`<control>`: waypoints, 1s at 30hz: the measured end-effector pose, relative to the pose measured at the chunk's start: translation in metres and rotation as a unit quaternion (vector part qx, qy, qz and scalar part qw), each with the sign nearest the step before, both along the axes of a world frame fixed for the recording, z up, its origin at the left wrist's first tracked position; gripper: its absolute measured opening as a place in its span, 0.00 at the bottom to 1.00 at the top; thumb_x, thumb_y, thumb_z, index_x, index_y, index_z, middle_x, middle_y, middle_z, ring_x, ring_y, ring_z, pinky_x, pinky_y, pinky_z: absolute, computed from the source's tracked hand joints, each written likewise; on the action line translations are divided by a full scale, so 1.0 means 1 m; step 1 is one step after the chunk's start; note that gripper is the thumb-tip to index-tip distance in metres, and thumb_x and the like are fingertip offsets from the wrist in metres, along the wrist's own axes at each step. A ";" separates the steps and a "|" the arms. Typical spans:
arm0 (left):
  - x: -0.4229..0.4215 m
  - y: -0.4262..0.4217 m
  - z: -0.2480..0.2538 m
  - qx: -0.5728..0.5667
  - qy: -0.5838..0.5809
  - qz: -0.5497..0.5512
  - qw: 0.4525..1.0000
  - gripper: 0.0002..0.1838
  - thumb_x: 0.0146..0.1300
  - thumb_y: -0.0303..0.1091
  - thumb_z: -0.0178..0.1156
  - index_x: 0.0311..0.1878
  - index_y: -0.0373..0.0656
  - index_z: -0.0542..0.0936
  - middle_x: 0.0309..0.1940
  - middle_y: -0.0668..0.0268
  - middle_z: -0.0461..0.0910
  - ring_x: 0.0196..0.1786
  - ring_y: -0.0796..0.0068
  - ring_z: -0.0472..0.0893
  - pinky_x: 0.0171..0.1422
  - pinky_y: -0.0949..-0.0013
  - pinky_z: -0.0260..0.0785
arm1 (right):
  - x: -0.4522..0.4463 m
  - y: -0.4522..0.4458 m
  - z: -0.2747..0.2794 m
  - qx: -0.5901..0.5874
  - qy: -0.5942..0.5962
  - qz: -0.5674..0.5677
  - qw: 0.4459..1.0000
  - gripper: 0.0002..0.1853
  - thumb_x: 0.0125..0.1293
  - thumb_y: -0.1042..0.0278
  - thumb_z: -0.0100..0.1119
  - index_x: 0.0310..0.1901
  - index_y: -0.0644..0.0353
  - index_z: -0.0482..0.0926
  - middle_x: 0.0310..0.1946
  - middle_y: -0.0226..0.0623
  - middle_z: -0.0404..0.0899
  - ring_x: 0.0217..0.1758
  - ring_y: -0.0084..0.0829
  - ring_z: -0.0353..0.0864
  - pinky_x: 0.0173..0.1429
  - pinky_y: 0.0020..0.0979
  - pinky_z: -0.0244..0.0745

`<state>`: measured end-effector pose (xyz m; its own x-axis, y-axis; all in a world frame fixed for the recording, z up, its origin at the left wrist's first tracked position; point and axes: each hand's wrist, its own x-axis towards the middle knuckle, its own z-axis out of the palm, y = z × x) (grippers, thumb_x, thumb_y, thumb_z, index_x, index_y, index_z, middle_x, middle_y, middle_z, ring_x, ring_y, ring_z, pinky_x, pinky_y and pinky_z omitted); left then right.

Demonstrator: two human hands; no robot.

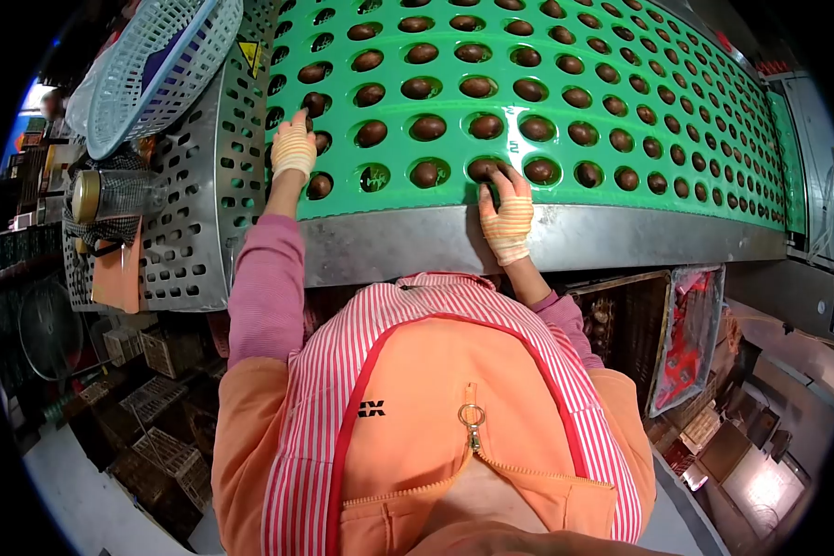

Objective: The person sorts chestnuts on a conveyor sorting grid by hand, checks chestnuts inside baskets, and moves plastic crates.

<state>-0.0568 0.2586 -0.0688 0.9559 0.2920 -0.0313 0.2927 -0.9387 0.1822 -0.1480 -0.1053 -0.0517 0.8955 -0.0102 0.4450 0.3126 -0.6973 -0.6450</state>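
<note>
Rows of dark brown eggs (pixel 427 127) lie in oval cups of a glossy green moulded conveyor (pixel 398 193). My left hand (pixel 294 148), in a striped cream-and-orange wrap with bare fingertips, reaches over the conveyor's left side. Its fingers are bent together at the lower edge of a brown egg (pixel 316 102); the exact grip is partly hidden. At the near edge, my right hand (pixel 507 218), wrapped likewise, has its thumb and fingers curled around another egg (pixel 482 169) in the front row. Left of that, one cup (pixel 374 178) holds no egg.
A metal ledge (pixel 621 233) runs along the near edge. On the perforated metal panel (pixel 181 204) at left are a pale blue basket (pixel 111 111) and a gold-lidded jar (pixel 120 195). Crates (pixel 635 320) and a tray with red contents (pixel 693 329) stand below right.
</note>
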 end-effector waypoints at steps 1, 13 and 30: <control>-0.006 -0.009 0.012 -0.027 -0.037 -0.053 0.998 0.28 0.62 0.33 0.58 0.66 0.56 0.68 0.59 0.53 0.72 0.58 0.48 0.73 0.61 0.51 0.70 | 0.000 0.000 0.001 0.005 -0.002 -0.003 1.000 0.17 0.58 0.74 0.64 0.51 0.57 0.79 0.54 0.43 0.76 0.56 0.47 0.74 0.60 0.43 0.71; -0.078 -0.022 0.036 -0.152 -0.024 -0.245 0.957 0.26 0.60 0.24 0.55 0.64 0.48 0.73 0.64 0.55 0.70 0.65 0.50 0.69 0.71 0.55 0.63 | 0.001 -0.001 0.001 0.006 0.016 -0.008 1.000 0.15 0.59 0.72 0.63 0.50 0.58 0.80 0.53 0.43 0.76 0.55 0.48 0.75 0.59 0.43 0.72; -0.014 -0.023 0.071 0.049 0.120 -0.079 0.988 0.28 0.65 0.48 0.57 0.66 0.48 0.71 0.62 0.53 0.72 0.63 0.52 0.73 0.64 0.55 0.67 | -0.001 -0.002 -0.002 -0.007 0.042 -0.038 0.998 0.16 0.60 0.70 0.63 0.51 0.58 0.80 0.54 0.44 0.76 0.57 0.47 0.75 0.61 0.42 0.71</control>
<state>-0.0712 0.2354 0.0023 0.9584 0.1532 -0.2407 0.1653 -0.9858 0.0308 -0.1485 -0.1073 -0.0539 0.9265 -0.0745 0.3688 0.2031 -0.7260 -0.6570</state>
